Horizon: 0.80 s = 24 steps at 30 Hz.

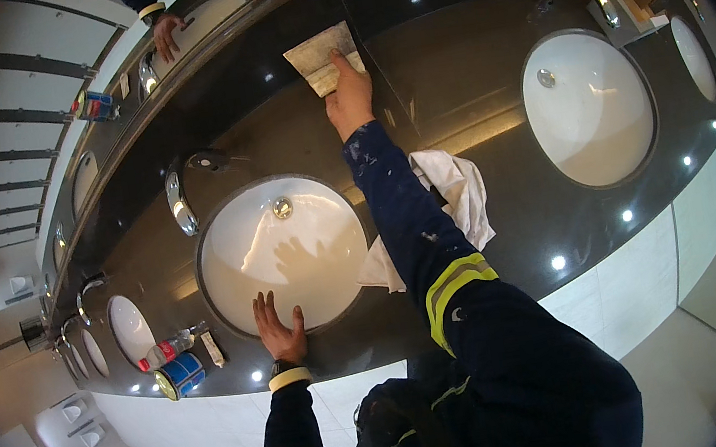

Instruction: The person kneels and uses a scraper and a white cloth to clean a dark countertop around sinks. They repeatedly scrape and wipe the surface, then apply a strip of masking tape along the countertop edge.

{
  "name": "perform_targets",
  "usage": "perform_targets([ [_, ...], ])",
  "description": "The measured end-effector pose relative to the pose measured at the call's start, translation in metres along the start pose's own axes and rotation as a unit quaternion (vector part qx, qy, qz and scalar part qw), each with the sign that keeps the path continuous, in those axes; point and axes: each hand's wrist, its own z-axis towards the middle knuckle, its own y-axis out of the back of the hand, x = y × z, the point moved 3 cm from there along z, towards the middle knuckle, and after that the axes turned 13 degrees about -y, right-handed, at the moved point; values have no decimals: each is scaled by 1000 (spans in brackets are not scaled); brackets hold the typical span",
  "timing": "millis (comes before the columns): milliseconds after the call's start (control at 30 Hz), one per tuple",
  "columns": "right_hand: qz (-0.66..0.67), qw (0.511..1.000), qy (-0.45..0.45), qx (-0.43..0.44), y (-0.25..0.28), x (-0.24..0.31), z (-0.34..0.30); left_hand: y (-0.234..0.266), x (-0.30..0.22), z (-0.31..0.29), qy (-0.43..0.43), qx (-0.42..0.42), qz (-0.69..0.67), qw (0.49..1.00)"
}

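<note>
My right hand (348,89) reaches to the back of the dark counter. It grips a flat, pale, stained four-sided plate (320,55) by its near edge, thumb on top; the exact kind is unclear. My left hand (279,328) has its fingers spread at the front rim of the middle white sink (232,231), with nothing in it. Beneath my right forearm lies a crumpled white cloth (461,196), partly hidden by the sleeve.
Chrome faucets (180,202) rise behind the sinks. Along the front left edge are a blue can (181,375), a clear bottle with a red label (166,348) and a small white tube (213,349). An open box (633,11) stands near the right sink (589,121). A mirror lines the back.
</note>
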Motion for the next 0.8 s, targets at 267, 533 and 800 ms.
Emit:
perform_targets([
  [267, -110, 993, 50, 9, -13, 20, -4, -1, 0, -2, 0, 7, -2, 1000],
  [533, -95, 992, 81, 20, -29, 24, -14, -2, -1, 0, 3, 12, 0, 1000],
  [800, -215, 970, 103, 58, -27, 24, -21, -2, 0, 0, 3, 10, -5, 1000],
])
